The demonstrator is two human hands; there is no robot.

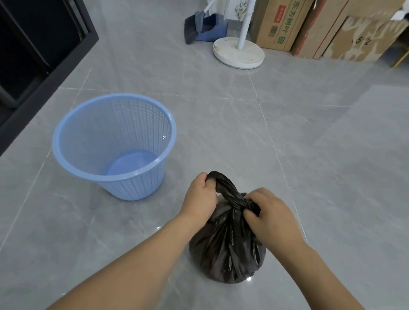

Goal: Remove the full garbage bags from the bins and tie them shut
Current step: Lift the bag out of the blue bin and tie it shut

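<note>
A full black garbage bag [226,249] stands on the grey tile floor, its neck twisted and gathered into a knot near the top. My left hand [200,198] grips the free end of the bag's neck, which arches up and over. My right hand [264,213] pinches the bag at the knot. A light blue mesh plastic bin [116,145] stands to the left of the bag, with no bag inside it; its bottom is bare.
A black cabinet [25,58] lines the left side. At the back stand a blue dustpan and broom [202,25], a white round stand base [239,53] and several cardboard boxes [284,23]. Grey floor tiles [318,159] spread to the right.
</note>
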